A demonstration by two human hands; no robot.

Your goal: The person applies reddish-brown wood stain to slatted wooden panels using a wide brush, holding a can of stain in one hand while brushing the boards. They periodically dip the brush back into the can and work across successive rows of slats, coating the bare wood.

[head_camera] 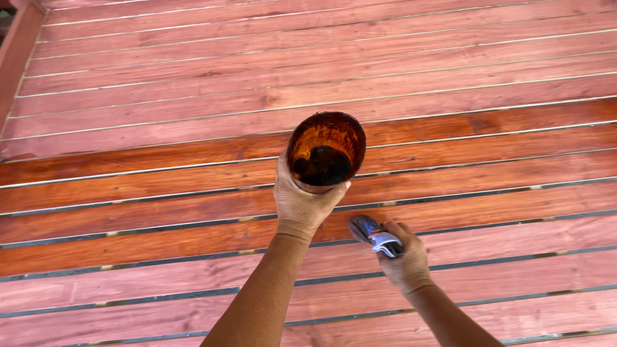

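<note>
Hands working over a wooden deck
Left hand is gripping a stain-coated cup holding dark liquid; right hand is clasping a brush handle above the boards.

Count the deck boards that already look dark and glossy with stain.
About 4: the glossy boards lie side by side across the middle of the deck, behind the cup in the left hand. Arms hide parts; edges blend.

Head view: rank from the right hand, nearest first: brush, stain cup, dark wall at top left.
1. brush: gripped in the right hand.
2. stain cup: up and left, held by the left hand.
3. dark wall: far top-left edge of the deck.
</note>
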